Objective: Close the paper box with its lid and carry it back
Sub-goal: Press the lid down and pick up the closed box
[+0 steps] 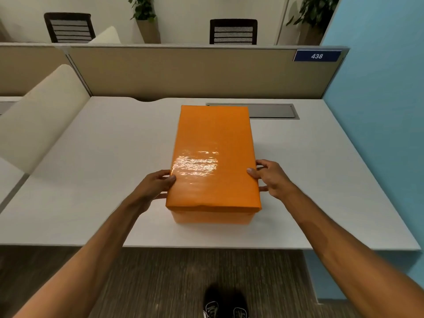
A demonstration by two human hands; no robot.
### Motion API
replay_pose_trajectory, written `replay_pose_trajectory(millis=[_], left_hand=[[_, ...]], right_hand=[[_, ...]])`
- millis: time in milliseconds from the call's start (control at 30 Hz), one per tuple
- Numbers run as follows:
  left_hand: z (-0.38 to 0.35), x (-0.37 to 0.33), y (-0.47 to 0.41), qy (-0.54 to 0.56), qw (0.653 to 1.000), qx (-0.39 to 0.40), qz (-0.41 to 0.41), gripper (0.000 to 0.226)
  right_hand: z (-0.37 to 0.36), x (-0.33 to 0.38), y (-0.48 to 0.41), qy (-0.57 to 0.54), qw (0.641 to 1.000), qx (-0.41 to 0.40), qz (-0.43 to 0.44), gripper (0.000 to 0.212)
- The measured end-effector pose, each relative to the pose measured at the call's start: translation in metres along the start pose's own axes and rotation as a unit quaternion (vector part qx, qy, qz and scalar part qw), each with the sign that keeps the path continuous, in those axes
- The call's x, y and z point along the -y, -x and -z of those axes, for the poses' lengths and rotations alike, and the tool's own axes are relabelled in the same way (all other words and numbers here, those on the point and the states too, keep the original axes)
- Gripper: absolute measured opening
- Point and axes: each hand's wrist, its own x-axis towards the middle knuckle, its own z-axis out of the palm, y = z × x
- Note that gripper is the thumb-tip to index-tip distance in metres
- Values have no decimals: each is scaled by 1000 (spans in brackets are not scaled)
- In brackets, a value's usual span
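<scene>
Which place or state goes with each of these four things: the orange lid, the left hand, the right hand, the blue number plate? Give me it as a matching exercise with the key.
Column 1
1. orange lid
2. left hand
3. right hand
4. blue number plate

Column 2
A. on the partition, top right corner
B. seated on the paper box, closing it
C. gripping the lid's right edge
D. gripping the lid's left edge

Pairs: 1-B, 2-D, 3-C, 4-A. The box stands on the white desk, not yet lifted.
</scene>
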Motion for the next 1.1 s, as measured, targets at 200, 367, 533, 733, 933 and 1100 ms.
replay_pose_trajectory(millis=[200,367,533,733,933,1100], left_hand=[[-3,1,-5,-12,1000,-9,1,47],[-8,11,-4,-9,999,-11,-31,49],[-11,19,-4,7,998,-10,-54,50],[-10,19,-18,41,999,-14,-29,47],[-9,5,-38,31,999,-8,-34,58],[-6,-16,-63,22,999,-11,-35,56]], right_hand=[[-1,-2,-5,13,1000,11,-17,49],[-6,-9,-4,21,999,17,-27,50],[-7,-14,-6,29,999,14,-18,51],[-4,-14,-12,-5,1000,-4,3,39],[0,-3,-32,3,999,-23,41,43],[0,12,-60,8,998,-21,54,38]])
